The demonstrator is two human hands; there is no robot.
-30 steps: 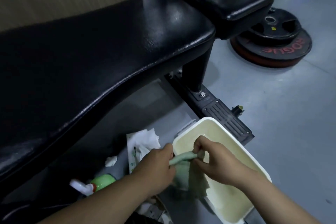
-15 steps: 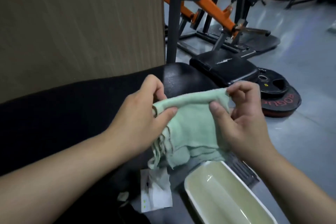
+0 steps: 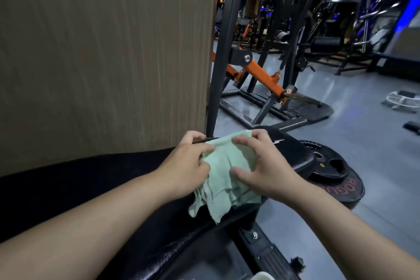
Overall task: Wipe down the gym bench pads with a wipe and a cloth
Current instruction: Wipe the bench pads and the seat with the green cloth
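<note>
Left hand (image 3: 187,167) and right hand (image 3: 267,166) grip the green cloth (image 3: 223,173) with curled fingers over the black bench pad (image 3: 91,191). Weight plates (image 3: 334,171) lie at 3 o'clock.

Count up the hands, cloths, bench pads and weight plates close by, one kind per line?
hands: 2, the left hand and right hand, both gripping the cloth
green cloth: 1
black bench pads: 2, the long bench pad and short bench pad
weight plates: 2, the small plate on the large plate
Total: 7

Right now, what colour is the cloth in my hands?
Pale green, plain; the cloth shows best in the head view, held over the black bench pad.
</note>
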